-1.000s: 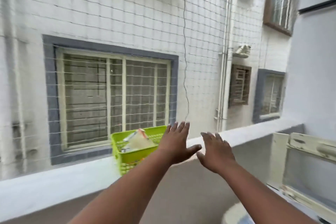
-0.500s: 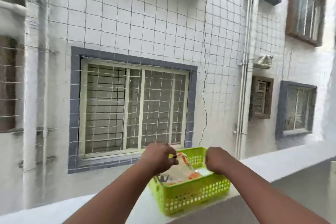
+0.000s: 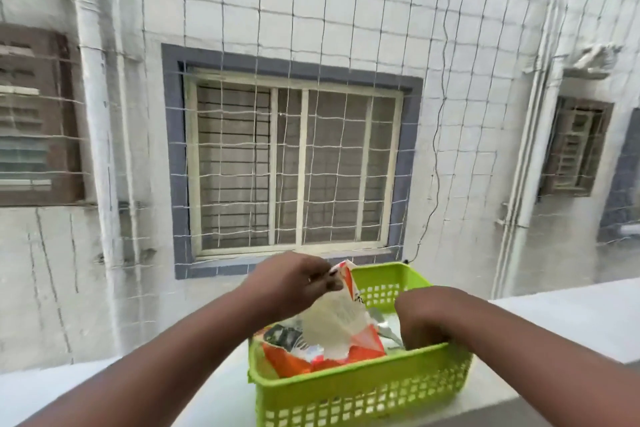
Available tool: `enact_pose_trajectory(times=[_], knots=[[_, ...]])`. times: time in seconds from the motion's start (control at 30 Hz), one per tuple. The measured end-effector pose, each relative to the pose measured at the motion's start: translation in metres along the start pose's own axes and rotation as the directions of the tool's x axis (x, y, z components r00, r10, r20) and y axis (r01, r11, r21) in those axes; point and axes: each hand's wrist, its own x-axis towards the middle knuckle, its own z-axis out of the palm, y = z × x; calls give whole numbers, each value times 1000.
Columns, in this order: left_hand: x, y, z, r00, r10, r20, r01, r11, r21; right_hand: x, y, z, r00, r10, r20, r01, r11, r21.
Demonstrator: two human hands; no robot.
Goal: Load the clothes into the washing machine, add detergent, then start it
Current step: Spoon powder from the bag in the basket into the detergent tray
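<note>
A lime green plastic basket (image 3: 360,395) stands on a white balcony ledge (image 3: 561,319) at the bottom centre. Inside it lies an orange and white detergent packet (image 3: 337,322), with other packets beneath it. My left hand (image 3: 294,279) pinches the packet's torn top corner and holds it up. My right hand (image 3: 420,317) reaches down into the basket on the packet's right side; its fingers are hidden behind the basket wall and the packet. Neither the washing machine nor any clothes are in view.
A white net (image 3: 346,10) of square mesh spans the opening above the ledge. Beyond it stands a tiled building wall with a barred window (image 3: 294,166) and drain pipes (image 3: 523,163).
Both hands went from open above the ledge down into the basket. The left hand took hold of the packet's top. My view swung left and closer to the basket.
</note>
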Motion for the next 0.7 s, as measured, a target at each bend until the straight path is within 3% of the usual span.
enact_pose_trajectory(times=[0.07,0.17,0.3,0.43,0.5,0.57,0.7], knots=[[-1,-3,1,1000,-5,1,5,998,-59,0,1,-3,1000,-7,-30,8,1000,26],[-2,-6,1,999,18,-50,-24,992,-121,-5,4,-5,951,28,-308,-6,997,71],[-2,-6,0,983,132,-132,-124,990,64,-17,10,0,829,149,-540,-37,976,213],[-3,-10,0,970,167,-174,-172,985,-10,-49,20,8,771,277,-574,15,893,451],[-3,-9,2,970,180,-162,-189,981,-45,-67,22,13,763,275,-585,129,822,555],[-4,-8,2,978,155,-137,-166,984,-70,-79,16,17,778,228,-586,214,780,588],[-5,-7,2,993,99,-70,-108,985,-137,-79,-6,18,825,179,-537,204,790,578]])
